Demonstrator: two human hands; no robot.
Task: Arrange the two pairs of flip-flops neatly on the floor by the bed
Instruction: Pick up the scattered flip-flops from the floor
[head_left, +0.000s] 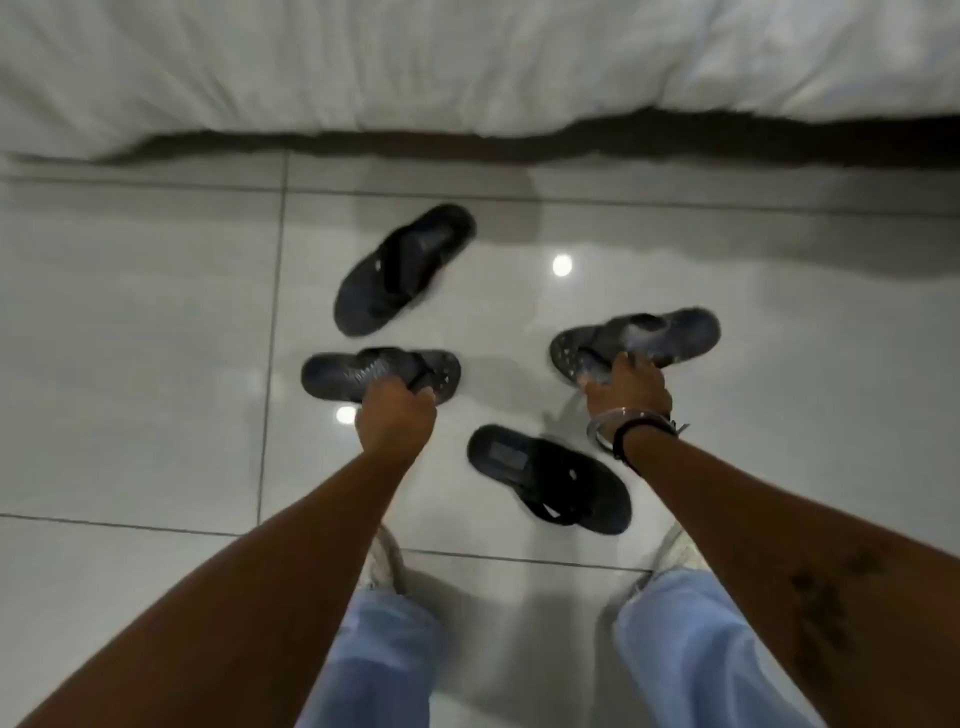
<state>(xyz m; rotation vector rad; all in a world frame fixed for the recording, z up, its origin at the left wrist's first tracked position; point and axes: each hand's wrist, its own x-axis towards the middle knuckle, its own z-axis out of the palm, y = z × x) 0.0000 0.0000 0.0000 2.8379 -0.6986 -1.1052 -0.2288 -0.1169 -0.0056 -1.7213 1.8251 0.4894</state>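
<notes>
Four dark flip-flops (404, 270) scattered, askew, on glossy tiles.

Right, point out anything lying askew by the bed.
Two loose flip-flops lie crooked: the one nearer the bed angles diagonally, and the one by the feet points the opposite way. The left hand and right hand each grip another.

bed (467, 62): cut off at top edge. far flip-flop (402, 270): motion-blurred. left hand (397, 421) fingertips: hidden under held flip-flop (379, 374). both shoes: mostly hidden by trouser legs.
</notes>
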